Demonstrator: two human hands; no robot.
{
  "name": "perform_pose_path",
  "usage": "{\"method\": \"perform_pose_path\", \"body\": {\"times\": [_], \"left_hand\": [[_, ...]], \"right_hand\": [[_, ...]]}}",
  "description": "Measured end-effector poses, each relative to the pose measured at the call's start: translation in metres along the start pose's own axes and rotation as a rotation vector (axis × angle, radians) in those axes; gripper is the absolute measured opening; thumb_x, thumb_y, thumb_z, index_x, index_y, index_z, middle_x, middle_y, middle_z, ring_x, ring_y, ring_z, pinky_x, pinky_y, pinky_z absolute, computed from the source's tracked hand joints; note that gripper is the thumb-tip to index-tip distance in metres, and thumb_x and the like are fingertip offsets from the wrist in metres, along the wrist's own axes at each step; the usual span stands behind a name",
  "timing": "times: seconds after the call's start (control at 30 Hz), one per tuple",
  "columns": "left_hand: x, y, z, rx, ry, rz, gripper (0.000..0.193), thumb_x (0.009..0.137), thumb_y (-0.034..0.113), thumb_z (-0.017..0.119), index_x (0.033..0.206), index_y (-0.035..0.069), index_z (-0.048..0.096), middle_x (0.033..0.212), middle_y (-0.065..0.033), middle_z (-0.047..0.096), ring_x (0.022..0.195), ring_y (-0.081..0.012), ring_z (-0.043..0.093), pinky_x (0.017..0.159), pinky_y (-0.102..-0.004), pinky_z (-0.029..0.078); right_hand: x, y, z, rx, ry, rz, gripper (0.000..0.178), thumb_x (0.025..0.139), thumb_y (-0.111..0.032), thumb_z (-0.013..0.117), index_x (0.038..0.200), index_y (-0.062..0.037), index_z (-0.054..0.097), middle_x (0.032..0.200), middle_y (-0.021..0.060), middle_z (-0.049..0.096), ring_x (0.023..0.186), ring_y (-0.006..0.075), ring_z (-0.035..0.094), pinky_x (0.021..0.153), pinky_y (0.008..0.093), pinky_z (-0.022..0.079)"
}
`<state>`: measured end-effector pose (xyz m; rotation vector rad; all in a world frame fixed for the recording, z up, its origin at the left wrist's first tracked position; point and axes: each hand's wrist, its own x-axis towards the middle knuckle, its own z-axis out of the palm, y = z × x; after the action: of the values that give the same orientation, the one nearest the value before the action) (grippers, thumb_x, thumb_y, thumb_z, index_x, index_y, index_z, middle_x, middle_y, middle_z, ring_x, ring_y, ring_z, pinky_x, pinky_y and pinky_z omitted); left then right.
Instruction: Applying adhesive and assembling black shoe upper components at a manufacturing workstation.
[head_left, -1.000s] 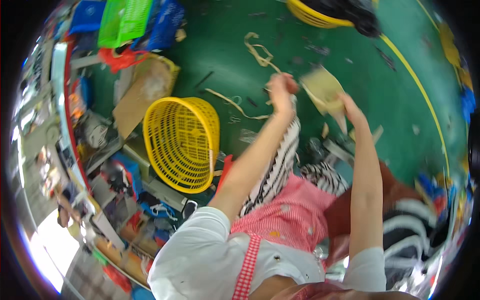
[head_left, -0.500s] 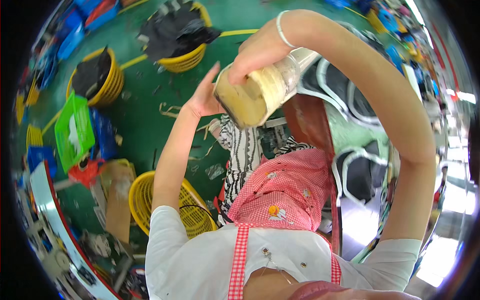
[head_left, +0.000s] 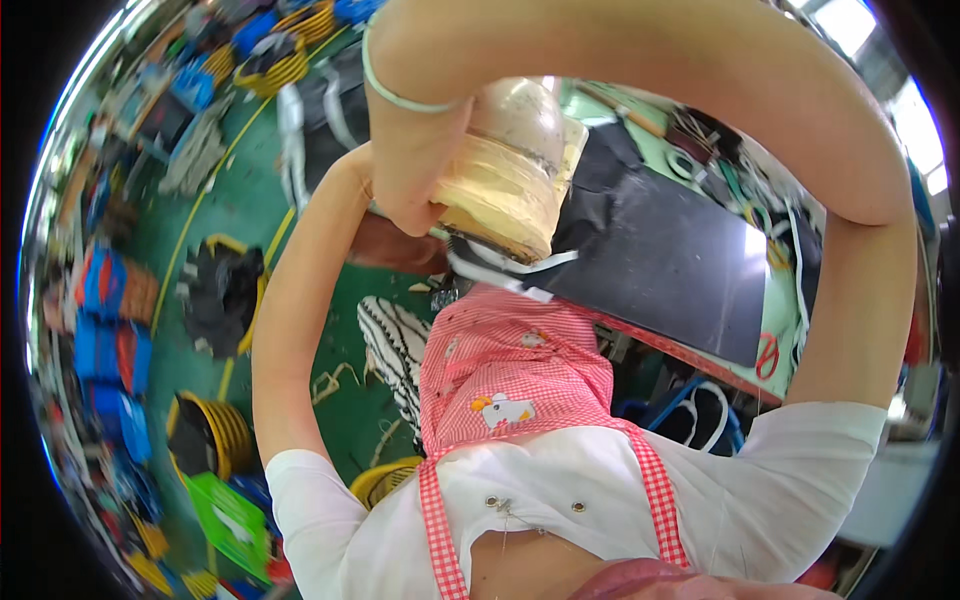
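Note:
My right hand [head_left: 415, 165], a pale band on its wrist, is closed around a container [head_left: 505, 195] with a clear, cloudy upper part and a wide yellowish lower part. The container is tilted above the near left part of a green-topped worktable [head_left: 665, 160]. Behind my right wrist, my left hand [head_left: 362, 175] is mostly hidden, and its fingers do not show. Just under the container lies a black piece with a white edge strip [head_left: 515, 275]. To the right, a large black sheet [head_left: 680, 265] spreads over the table.
Red-handled scissors [head_left: 767, 355] lie at the table's near right edge. Rolls and strips clutter its far side. More black pieces with white edging [head_left: 325, 115] are at the left. On the floor at left stand yellow baskets [head_left: 210, 435], blue bins [head_left: 110, 340] and a green basket [head_left: 230, 525].
My body and view have turned right toward the table. The container has gone from above the floor to above the table. My left hand, open beside it before, is now hidden behind my right wrist.

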<state>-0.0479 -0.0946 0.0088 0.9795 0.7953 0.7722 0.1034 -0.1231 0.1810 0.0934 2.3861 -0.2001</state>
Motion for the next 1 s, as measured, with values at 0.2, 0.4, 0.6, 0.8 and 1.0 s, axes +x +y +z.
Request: {"method": "perform_pose_path", "body": {"times": [0.2,0.4,0.6,0.8,1.0], "left_hand": [[0.143,0.032,0.060,0.030,-0.055,0.072,0.075,0.098,0.061,0.055,0.149,0.007,0.049,0.150,-0.0127,0.053,0.135,-0.0216,0.055,0.104,-0.0441,0.048],[0.216,0.039,0.069,0.117,0.164,0.257,0.077,0.105,0.061,0.037,0.155,0.003,0.039,0.153,-0.0178,0.050,0.141,-0.0280,0.051,0.119,-0.0431,0.039],[0.246,0.032,0.056,0.011,0.227,0.345,0.070,0.108,0.054,0.033,0.155,0.002,0.037,0.153,-0.0157,0.051,0.141,-0.0295,0.051,0.120,-0.0442,0.038],[0.290,0.022,0.029,0.021,0.253,0.358,0.057,0.097,0.043,0.055,0.145,0.013,0.044,0.140,-0.0080,0.056,0.133,-0.0240,0.056,0.109,-0.0455,0.047],[0.337,0.003,0.062,0.246,0.158,0.560,0.067,0.093,0.034,0.069,0.150,0.012,0.041,0.142,-0.0091,0.051,0.129,-0.0198,0.053,0.107,-0.0386,0.047]], "right_hand": [[-0.135,0.085,0.057,0.359,0.792,-0.117,0.032,0.097,-0.031,0.069,0.108,-0.0006,0.069,0.097,0.0110,0.071,0.095,0.0224,0.068,0.086,0.0357,0.054],[-0.238,0.276,0.205,0.169,1.523,0.947,0.039,0.094,-0.040,0.060,0.101,-0.0040,0.074,0.090,0.0118,0.074,0.078,0.0241,0.068,0.075,0.0407,0.052],[-0.088,0.389,0.350,0.178,1.296,0.738,0.019,0.089,-0.024,0.070,0.100,-0.0087,0.071,0.095,0.0105,0.072,0.095,0.0322,0.067,0.086,0.0443,0.053],[-0.021,0.437,0.361,-0.157,1.065,0.986,0.028,0.079,-0.025,0.078,0.105,-0.0181,0.071,0.105,0.0033,0.070,0.112,0.0249,0.060,0.100,0.0419,0.041],[-0.049,0.451,0.372,0.027,1.676,0.821,0.019,0.088,-0.027,0.074,0.105,-0.0165,0.077,0.099,0.0039,0.074,0.100,0.0265,0.066,0.090,0.0419,0.048]]}}
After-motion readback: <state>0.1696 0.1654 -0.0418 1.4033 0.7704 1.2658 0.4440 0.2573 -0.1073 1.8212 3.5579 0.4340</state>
